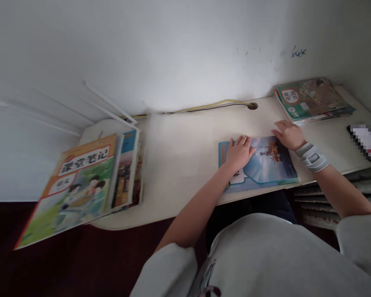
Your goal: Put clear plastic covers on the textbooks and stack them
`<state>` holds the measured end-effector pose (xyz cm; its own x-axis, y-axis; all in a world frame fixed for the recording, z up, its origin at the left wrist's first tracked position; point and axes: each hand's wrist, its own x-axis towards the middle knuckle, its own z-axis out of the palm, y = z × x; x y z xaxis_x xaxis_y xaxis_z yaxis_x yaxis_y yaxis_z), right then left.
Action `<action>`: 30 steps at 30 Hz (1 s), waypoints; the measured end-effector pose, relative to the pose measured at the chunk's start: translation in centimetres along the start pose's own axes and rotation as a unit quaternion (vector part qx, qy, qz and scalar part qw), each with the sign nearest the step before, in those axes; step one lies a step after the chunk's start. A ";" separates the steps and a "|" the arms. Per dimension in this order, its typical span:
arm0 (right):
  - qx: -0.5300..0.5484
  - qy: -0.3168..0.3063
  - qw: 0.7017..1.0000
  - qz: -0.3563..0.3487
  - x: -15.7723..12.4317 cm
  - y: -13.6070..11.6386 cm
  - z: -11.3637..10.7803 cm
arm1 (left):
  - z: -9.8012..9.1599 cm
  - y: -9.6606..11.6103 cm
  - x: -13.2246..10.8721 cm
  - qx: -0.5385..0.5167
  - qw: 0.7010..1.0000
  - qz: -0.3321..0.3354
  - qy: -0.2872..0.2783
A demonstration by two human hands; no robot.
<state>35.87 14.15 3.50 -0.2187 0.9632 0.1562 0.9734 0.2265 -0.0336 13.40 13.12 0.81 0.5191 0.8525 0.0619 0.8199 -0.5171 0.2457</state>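
A blue book [262, 165] with an oil rig pictured on its cover lies near the front edge of the white desk [179, 152]. Flat on its left part rests my left hand [239, 153], fingers stretched out and a little apart. My right hand [289, 134], slightly blurred, is at the book's upper right corner, fingers spread and bent; whether it touches the cover I cannot tell. A white band is around the right wrist. Just beyond that hand lies a stack of books [315, 99] with a green cover on top.
At the left, an orange and green notebook [80, 185] leans against several upright books [126, 169] and juts past the desk edge. A phone [366, 140] lies at the right. A yellow cable [210, 105] runs along the wall to a round hole [252, 106].
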 end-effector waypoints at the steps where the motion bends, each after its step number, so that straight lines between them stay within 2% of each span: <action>1: 0.015 -0.014 0.997 -0.068 -0.3 -1.0 0.2 | 0.0 0.0 0.0 0.000 1.000 -0.002 -0.002; 2: 0.027 -0.031 0.991 -0.130 -0.6 -2.1 0.4 | 0.0 0.1 0.0 0.001 1.000 -0.003 -0.006; 4: 0.040 -0.063 0.976 -0.203 -1.1 -4.1 1.1 | 0.0 0.2 0.0 0.004 1.000 -0.004 -0.014; 7: 0.040 -0.083 0.971 -0.222 -1.6 -5.4 2.0 | 0.0 0.0 -0.1 0.005 1.000 0.003 -0.023; 10: 0.037 -0.076 0.975 -0.205 -1.8 -4.0 2.3 | 0.0 -1.2 -0.5 -0.003 1.000 -0.023 -0.016; 16: 0.040 -0.057 0.991 -0.118 -2.7 0.6 2.7 | -0.3 -4.5 -1.6 -0.031 0.989 -0.144 -0.008; 19: 0.045 -0.054 0.992 -0.109 -2.9 1.0 3.1 | -0.4 -4.7 -2.7 -0.073 0.981 -0.173 0.059; 21: 0.046 -0.051 0.992 -0.105 -2.9 0.9 3.2 | -0.6 -4.5 -3.8 -0.158 0.963 -0.186 0.113; 23: 0.049 -0.046 0.992 -0.104 -2.9 0.7 3.2 | -1.2 -4.7 -5.1 -0.300 0.918 -0.214 0.147; 25: 0.051 -0.042 0.992 -0.106 -2.9 0.7 3.3 | -2.3 -5.3 -6.3 -0.457 0.839 -0.256 0.145; 28: 0.052 -0.033 0.992 -0.108 -2.9 0.8 3.6 | -4.2 -6.8 -7.1 -0.623 0.714 -0.305 0.093; 30: 0.051 -0.026 0.993 -0.107 -2.9 0.9 4.0 | -5.2 -7.6 -6.8 -0.665 0.667 -0.331 0.050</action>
<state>37.14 12.17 -0.89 -0.4256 0.8970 0.1192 0.8929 0.4377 -0.1056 2.33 11.65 3.56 0.0766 0.8951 -0.4392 -0.1131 0.4455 0.8881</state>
